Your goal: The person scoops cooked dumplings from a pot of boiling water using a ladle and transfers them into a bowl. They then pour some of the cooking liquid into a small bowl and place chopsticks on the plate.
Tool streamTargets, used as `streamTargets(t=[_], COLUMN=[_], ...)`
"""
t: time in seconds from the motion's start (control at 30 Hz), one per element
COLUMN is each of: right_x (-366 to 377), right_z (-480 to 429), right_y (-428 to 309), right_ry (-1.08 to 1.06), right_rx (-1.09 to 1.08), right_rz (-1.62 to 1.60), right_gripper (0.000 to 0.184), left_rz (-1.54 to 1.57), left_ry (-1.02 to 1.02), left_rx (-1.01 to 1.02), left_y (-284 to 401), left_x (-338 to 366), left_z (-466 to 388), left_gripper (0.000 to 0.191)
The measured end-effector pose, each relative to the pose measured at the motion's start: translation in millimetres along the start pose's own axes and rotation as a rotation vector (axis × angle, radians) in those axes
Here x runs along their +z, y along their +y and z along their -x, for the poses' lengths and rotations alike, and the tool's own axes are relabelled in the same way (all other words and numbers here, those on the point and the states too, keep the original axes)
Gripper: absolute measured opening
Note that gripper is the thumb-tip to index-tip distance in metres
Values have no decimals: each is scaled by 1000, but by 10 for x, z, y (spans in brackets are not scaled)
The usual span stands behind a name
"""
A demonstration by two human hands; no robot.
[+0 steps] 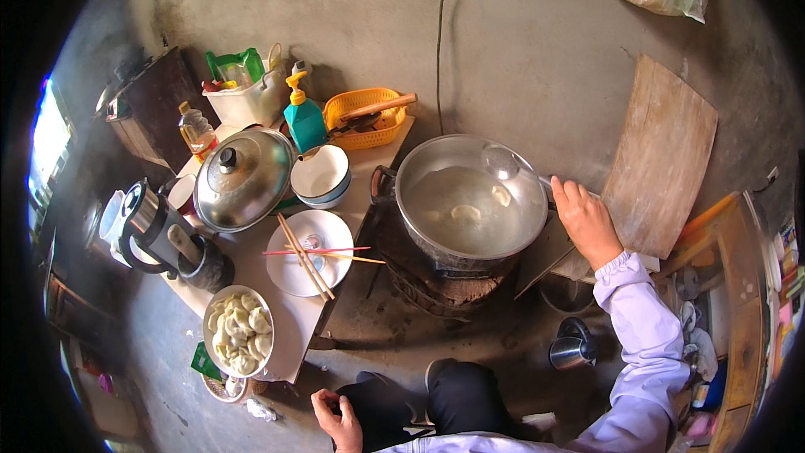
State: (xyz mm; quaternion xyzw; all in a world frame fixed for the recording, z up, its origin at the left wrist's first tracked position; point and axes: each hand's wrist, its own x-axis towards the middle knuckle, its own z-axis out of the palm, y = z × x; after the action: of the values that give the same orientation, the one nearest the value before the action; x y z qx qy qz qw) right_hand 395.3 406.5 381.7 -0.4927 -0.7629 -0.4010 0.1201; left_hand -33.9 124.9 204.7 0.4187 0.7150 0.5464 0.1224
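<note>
My right hand (pixel 585 220) grips the handle of a metal ladle (pixel 501 162). The ladle's bowl leans inside the far right wall of a large metal pot (pixel 409 229), above the water. Two dumplings show in the cloudy water, one pale dumpling (pixel 465 214) near the middle and another dumpling (pixel 501 195) towards the right. Over my lap, my left hand (pixel 339 420) is loosely curled, thumb apart from the fingers, with nothing visible in it. A white bowl (pixel 269 352) heaped with dumplings (pixel 240 330) stands on the near corner of the table to my left.
The pot sits on a low stove (pixel 434 296). On the table (pixel 295 333) are a plate (pixel 280 270) with chopsticks (pixel 308 258), a domed lid (pixel 245 182), stacked bowls (pixel 321 176) and a stone mortar (pixel 210 267). A kettle (pixel 569 349) stands on the floor at right.
</note>
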Motion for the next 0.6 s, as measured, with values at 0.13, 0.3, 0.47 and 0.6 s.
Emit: streamTargets(t=[0.13, 0.3, 0.47, 0.6], right_x=[29, -36, -30, -114], right_z=[139, 186, 179, 165], right_y=[-87, -174, -270, -381], right_ry=[-81, -155, -104, -143], right_rx=[49, 343, 402, 426], right_rz=[-119, -631, -879, -1037], right_gripper=[36, 30, 28, 28], left_rz=[14, -13, -1, -45], left_ry=[2, -23, -23, -19], left_rx=[-14, 2, 14, 56], left_y=[-48, -82, -102, -76], left_x=[-9, -26, -30, -31], left_z=[4, 1, -4, -4], left_gripper=[20, 18, 16, 15])
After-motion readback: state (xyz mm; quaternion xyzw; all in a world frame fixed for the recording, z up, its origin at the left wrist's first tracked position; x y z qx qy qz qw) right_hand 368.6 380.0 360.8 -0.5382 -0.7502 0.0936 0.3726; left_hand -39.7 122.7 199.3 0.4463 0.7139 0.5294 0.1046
